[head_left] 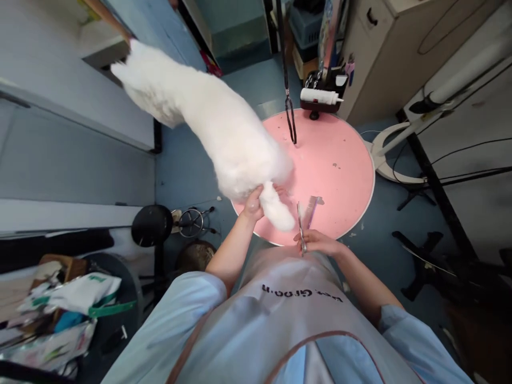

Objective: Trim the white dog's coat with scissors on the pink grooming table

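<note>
**Apron [276, 320] worn at near edge of pink bench [340, 176] as white tail [277, 212] is grasped and scissors [300, 221] are held**

Light blue sleeves [172, 320] are shown on either side of the apron, across which dark lettering is printed. A white-furred animal [228, 128] is seen over the left side of the round bench, its rump above the surface and its head end stretched past the far left edge; its paws are hidden. Near the bench's near edge, the white tail is clasped at its base by the left hand [254, 205], thumb and fingers [280, 190] parted only by the fur between them. At that same edge, farther right, the scissors are gripped by the right hand [320, 244], its fingers bent about the handles and the blades pointed toward the far edge; whether the blades are parted cannot be told. A comb [312, 212] is laid on the bench just right of the blades. At the far edge, a white bottle [320, 96] is rested on a black tray [320, 108], and a black loop [290, 117] is hung nearby.
</note>
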Available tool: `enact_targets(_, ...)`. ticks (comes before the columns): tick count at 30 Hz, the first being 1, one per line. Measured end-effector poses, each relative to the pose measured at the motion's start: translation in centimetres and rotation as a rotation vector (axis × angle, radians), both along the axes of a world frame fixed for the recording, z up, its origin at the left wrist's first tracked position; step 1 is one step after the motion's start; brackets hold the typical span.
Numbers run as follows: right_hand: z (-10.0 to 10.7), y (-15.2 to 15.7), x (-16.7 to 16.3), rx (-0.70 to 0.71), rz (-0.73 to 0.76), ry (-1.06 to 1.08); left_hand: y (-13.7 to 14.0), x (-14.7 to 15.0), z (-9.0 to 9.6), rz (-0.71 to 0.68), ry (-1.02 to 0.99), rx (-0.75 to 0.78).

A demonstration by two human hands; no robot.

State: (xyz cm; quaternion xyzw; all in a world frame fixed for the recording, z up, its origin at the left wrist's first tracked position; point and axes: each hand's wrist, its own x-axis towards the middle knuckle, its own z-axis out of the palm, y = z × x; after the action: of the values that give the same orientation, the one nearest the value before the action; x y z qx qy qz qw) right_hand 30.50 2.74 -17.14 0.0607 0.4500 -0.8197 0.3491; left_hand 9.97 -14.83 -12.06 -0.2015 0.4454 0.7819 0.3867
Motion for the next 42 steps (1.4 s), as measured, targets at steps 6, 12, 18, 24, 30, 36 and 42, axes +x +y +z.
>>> enact_targets(6,0.2,2.0,-1.8,-0.130,0.264,0.102,-0.5,-1.1,-0.7,0.064,0.018,0.016)
enact_targets(12,0.5,2.6,-2.9,-0.167,0.226,0.083,0.4,-1.2,-0.1,0.080,-0.022,0.004)
enact_targets(18,1.0,3.6,-3.5,-0.093,0.264,0.096,0.3,-1.4,0.5,0.118,-0.018,-0.001)
enact_targets(24,1.8,3.2,-4.5,-0.046,0.247,0.065,-0.5,-2.6,0.0,0.099,0.066,0.043)
enact_targets(30,2.0,3.2,-5.1,-0.032,0.247,0.085,-0.7,-2.5,-0.4,0.067,0.052,0.079)
enact_targets(36,2.1,2.9,-5.6,0.011,0.218,0.016,-0.7,-0.4,-0.8,0.111,-0.023,0.103)
enact_targets(42,1.6,2.4,-5.7,0.037,0.208,0.006,-0.8,0.5,-0.5,0.178,-0.011,0.034)
